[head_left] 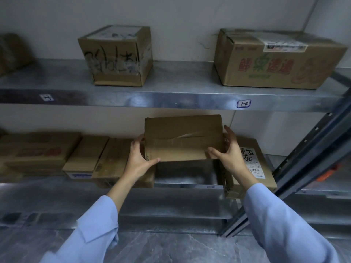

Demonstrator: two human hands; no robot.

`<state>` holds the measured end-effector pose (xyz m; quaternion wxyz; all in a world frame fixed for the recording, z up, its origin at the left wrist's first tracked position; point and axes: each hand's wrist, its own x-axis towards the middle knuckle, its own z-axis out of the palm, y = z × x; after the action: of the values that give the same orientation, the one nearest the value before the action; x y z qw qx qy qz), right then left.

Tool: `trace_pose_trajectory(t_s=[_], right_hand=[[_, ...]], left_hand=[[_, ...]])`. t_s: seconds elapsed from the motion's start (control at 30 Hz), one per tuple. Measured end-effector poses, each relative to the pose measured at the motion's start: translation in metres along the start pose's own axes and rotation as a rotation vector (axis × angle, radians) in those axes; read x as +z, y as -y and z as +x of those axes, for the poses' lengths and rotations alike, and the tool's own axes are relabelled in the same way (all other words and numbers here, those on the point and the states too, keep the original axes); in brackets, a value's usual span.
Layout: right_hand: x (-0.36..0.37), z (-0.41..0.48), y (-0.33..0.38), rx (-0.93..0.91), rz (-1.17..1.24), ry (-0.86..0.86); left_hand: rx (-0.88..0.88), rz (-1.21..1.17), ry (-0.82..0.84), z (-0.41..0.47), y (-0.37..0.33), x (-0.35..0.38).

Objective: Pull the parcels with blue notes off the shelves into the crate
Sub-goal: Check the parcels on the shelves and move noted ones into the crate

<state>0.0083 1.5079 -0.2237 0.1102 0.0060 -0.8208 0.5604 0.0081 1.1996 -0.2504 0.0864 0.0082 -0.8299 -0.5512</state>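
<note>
I had both hands on the parcel (182, 137), which hung between them, lifted clear of the lower shelf (190, 186) and tipped so that its broad taped face looked at me. My left hand (141, 158) gripped its left end, thumb laid along the lower front corner. My right hand (228, 150) gripped the other end, thumb on the front and fingers reaching up the side.

I judged it light, since fingertips at the ends were enough to carry it. The cardboard looked tired and soft, with a creased dent along the tape seam, so squeezing the middle would likely have bowed it. The ends near the lower corners seemed the stiffest hold, with a palm slid underneath for the way down. The tape looked slick, and I would have kept my thumbs off it.

I saw no blue note on the face turned to me. The back, underside and ends were hidden. The crate was nowhere in view. Just beyond my right hand the labelled box (252, 162) carried handwriting too blurred to read.
</note>
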Motion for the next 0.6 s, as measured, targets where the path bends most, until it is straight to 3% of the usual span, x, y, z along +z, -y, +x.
trace_pose_trajectory(t_s=[0.6], right_hand=[[-0.015, -0.002, 0.002, 0.049, 0.019, 0.038]], left_hand=[[-0.035, -0.168, 0.036, -0.009, -0.027, 0.006]])
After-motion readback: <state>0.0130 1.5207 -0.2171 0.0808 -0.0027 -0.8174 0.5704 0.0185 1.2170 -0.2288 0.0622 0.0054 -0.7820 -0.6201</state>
